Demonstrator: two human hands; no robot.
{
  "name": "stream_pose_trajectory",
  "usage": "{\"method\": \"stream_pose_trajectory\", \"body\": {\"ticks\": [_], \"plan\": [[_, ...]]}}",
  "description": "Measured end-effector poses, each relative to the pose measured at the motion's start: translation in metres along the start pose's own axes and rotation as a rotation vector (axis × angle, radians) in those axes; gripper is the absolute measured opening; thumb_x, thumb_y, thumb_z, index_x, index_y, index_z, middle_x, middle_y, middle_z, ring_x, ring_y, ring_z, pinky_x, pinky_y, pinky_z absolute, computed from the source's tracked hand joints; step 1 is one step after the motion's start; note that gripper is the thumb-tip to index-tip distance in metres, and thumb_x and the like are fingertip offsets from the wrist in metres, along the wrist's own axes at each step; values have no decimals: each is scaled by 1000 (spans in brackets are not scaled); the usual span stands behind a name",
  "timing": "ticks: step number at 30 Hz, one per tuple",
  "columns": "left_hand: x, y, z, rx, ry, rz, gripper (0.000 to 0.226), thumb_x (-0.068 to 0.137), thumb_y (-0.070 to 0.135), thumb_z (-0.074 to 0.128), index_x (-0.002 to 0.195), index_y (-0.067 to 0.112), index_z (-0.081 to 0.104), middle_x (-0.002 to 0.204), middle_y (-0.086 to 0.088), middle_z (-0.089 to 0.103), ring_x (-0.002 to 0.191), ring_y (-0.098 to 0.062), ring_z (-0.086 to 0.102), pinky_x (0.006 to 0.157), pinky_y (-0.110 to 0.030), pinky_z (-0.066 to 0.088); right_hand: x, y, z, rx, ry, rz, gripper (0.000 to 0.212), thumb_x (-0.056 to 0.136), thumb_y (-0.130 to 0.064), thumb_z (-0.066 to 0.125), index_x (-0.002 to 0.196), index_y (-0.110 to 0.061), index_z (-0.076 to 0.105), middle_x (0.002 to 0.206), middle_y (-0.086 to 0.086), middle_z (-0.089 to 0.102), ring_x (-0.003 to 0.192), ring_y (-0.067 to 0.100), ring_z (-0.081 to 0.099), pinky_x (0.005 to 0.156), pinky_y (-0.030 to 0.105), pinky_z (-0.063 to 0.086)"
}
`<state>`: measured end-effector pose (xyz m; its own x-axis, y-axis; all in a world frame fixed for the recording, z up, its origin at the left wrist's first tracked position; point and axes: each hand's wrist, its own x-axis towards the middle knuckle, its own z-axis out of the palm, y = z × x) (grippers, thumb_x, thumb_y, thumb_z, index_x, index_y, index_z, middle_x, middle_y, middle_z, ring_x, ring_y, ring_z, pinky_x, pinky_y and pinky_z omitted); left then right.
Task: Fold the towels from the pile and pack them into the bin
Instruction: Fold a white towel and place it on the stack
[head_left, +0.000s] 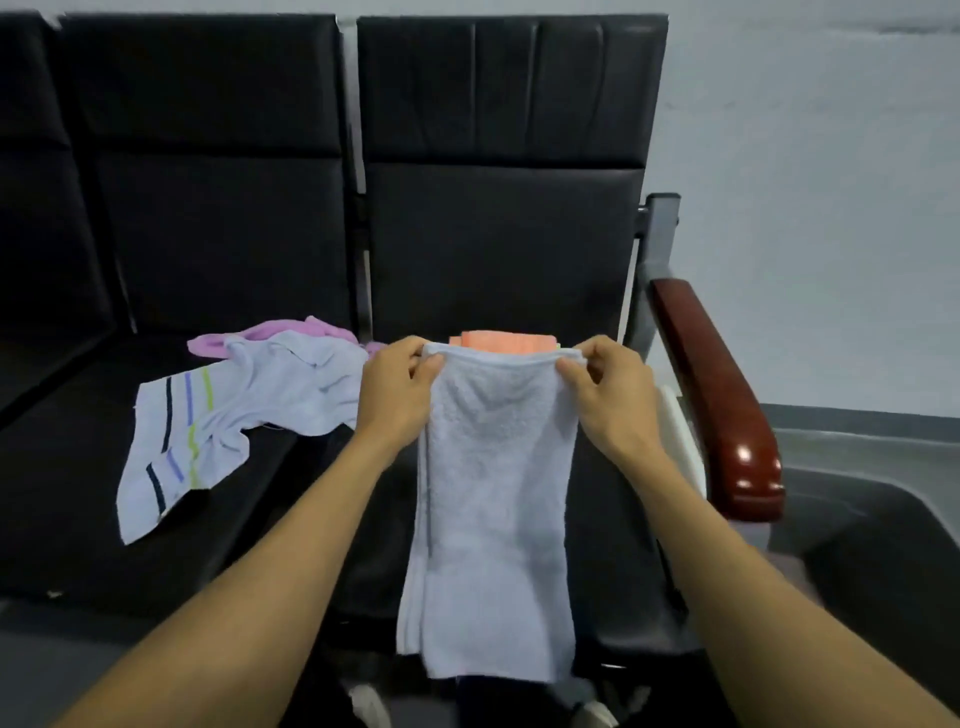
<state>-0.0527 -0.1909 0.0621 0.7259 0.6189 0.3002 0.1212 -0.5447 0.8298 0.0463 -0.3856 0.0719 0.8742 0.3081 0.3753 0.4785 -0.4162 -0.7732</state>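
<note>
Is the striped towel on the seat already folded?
No, the striped towel lies crumpled and spread on the seat, left of the left hand.

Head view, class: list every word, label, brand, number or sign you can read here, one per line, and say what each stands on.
None: no readable text appears anywhere in this view.
The striped towel carries only coloured stripes, no lettering.
The white towel held by the left hand and right hand shows no tag or print.
The black seats and armrest bear no visible markings.
</note>
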Motion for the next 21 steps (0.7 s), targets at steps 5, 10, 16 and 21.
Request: {"method": "stream_pose_trajectory", "body": {"ticks": [5,10,16,21], "plan": [[8,-54,38,67,23,-83,14,96,16,63,89,6,71,84,-4,67,73,-17,59,70,-35,49,4,58,42,53,-19,82,15,96,-26,64,84,-18,63,78,-6,66,73,11,64,63,30,52],[7,-88,67,-59,-144,-193,19,103,14,52,93,-2,55,79,-24,62,54,-15,67,60,-33,58,1,95,68,-21,-140,143,16,103,-23,50,89,-15,48,79,7,63,60,8,62,49,19,47],[21,-99,78,-194,-253,-228,60,85,61,57,91,2,64,94,-15,71,93,-33,69,90,-52,57,15,104,76,39,-230,181,27,101,-34,53,87,-11,55,80,4,66,77,22,65,65,38,54],[28,-104,72,-274,-181,-338,48,98,52,56,80,13,77,95,4,77,99,-15,69,93,-35,51,18,104,79,142,-169,265,39,103,-35,50,80,-6,60,74,5,64,67,13,58,63,33,47]]}}
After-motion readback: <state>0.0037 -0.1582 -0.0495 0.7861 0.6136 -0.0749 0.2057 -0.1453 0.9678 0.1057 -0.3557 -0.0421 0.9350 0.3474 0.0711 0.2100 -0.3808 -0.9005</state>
